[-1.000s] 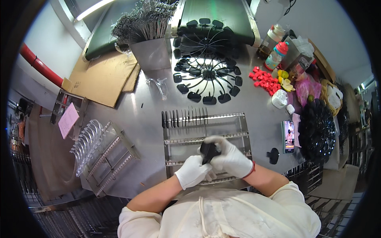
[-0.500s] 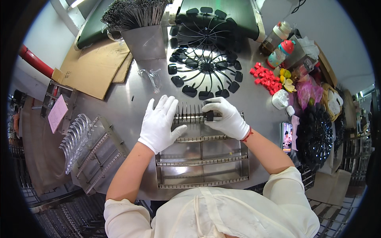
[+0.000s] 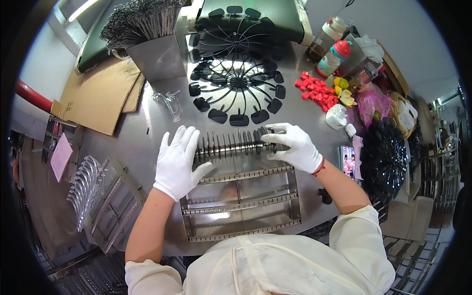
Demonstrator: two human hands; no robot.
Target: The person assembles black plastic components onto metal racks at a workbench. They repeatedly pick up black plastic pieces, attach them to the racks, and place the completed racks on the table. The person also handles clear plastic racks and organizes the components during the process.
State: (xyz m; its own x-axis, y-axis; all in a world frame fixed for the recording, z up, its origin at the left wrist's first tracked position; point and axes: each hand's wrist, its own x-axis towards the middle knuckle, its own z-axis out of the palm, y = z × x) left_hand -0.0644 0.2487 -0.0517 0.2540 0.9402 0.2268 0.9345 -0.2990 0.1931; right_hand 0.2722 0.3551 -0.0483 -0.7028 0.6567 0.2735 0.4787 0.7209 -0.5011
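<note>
A metal slotted rack [image 3: 246, 196] lies on the steel table in front of me, with a row of thin dark pieces [image 3: 231, 140] standing in its far rail. My left hand [image 3: 178, 161], in a white glove, rests flat with fingers spread on the rack's far left corner. My right hand [image 3: 293, 145], also gloved, pinches a small dark piece at the right end of that row. Beyond the rack lies a black wheel-shaped fixture [image 3: 237, 81] with paddle-tipped spokes.
A metal bin of wire rods [image 3: 147, 34] stands at the back left, beside cardboard sheets [image 3: 101, 96]. Safety glasses [image 3: 169, 103], red blocks [image 3: 314, 88], bottles [image 3: 333, 51], bags and a phone [image 3: 347, 160] crowd the right. A second rack [image 3: 98, 189] sits at my left.
My hands left the near part of the rack, where they were together on a dark piece. The left now lies flat at the far left; the right reached the far rail.
</note>
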